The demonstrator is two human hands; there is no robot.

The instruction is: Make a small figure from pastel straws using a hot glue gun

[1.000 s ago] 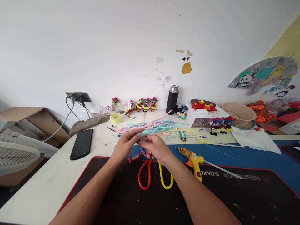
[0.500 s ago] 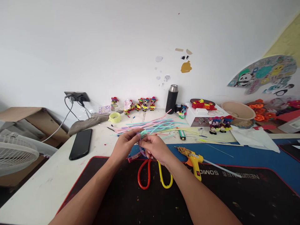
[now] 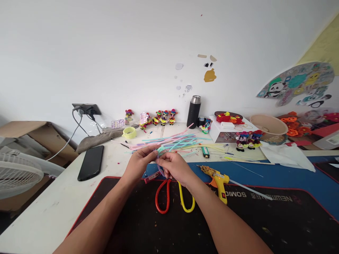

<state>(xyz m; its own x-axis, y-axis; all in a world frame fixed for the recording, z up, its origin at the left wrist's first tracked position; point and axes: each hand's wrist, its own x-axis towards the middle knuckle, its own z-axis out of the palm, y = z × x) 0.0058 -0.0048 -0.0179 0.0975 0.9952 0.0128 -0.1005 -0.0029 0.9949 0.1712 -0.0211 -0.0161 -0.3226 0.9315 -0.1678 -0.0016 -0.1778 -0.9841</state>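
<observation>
the thin purple strip is between the two hands, curling down just below the fingertips, with a pale green bit right at the tips. the fingers of the left hand and the right hand look pinched on the strip. if either pinch goes soft, the strip could slip out or bend the wrong way. below the fingers lie the scissors, and the strip could snag there if the hands dip. to the right of the fingers, the glue gun has a little orange light on, so it may be hot, and a bump could burn. since the earlier frame almost nothing is different: the hands still pinch in the same way, and the view has slid just a bit.
</observation>
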